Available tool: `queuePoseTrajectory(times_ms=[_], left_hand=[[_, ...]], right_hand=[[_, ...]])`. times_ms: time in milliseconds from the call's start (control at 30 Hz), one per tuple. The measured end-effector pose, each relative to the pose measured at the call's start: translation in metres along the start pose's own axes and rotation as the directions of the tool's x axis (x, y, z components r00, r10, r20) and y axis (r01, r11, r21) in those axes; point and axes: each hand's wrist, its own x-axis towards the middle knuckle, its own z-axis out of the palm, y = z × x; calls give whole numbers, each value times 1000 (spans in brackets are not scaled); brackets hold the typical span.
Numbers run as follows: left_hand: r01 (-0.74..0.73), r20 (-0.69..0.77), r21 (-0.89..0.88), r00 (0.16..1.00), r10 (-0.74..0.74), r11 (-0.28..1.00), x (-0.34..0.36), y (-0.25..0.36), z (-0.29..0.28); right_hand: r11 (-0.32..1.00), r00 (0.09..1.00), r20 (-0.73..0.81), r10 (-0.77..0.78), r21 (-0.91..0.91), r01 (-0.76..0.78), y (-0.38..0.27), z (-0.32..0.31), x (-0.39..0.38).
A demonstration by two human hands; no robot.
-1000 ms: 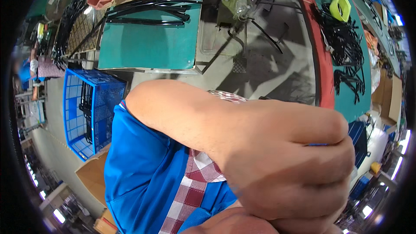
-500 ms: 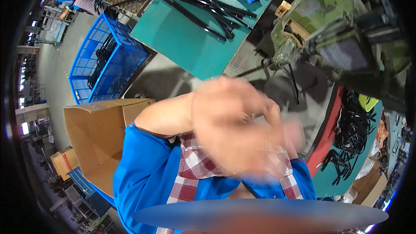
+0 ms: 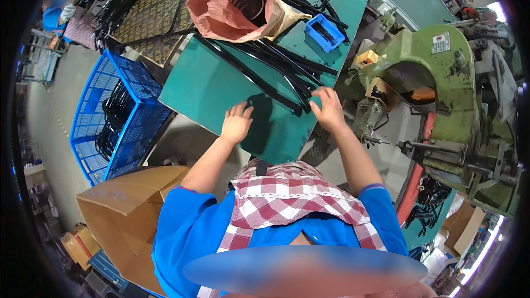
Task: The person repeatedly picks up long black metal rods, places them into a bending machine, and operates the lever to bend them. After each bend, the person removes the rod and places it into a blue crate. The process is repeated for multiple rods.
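My left hand (image 3: 236,123) is open, fingers slightly bent and apart, over the near part of the green table (image 3: 198,90). My right hand (image 3: 328,109) is open at the table's right side, beside the near ends of several long, glossy black strips (image 3: 259,83); whether it touches them is unclear. Behind the strips sit a crumpled reddish paper sack (image 3: 221,5) with dark coiled material inside and a small blue plastic bin (image 3: 324,33) containing small dark pieces.
A blue mesh crate (image 3: 88,143) of black parts and a cardboard box (image 3: 110,221) stand left. A green machine (image 3: 441,77) occupies the right, beside a red-edged bench (image 3: 408,187). Black strips lie on a patterned board (image 3: 143,16); another person (image 3: 55,19) is at upper left.
My hands were raised close to the camera, blurred and together; they have moved down and apart to the table. The view has shifted toward the table and green machine.
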Motion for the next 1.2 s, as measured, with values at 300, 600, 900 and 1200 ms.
queuePoseTrajectory(times_ms=[300,600,900,1200], left_hand=[[-30,-185,-2,982,29,1000,35,-71,26],[21,-163,-38,986,-27,999,42,-65,21],[179,-218,-23,959,-180,984,79,-51,36],[252,-215,58,948,-235,966,96,-48,46]], right_hand=[[904,952,133,274,-372,-208,-5,60,140],[938,917,300,263,-300,-171,2,73,148],[998,959,-282,-33,-61,16,61,14,232],[890,929,-210,304,-287,-356,152,-5,350]])
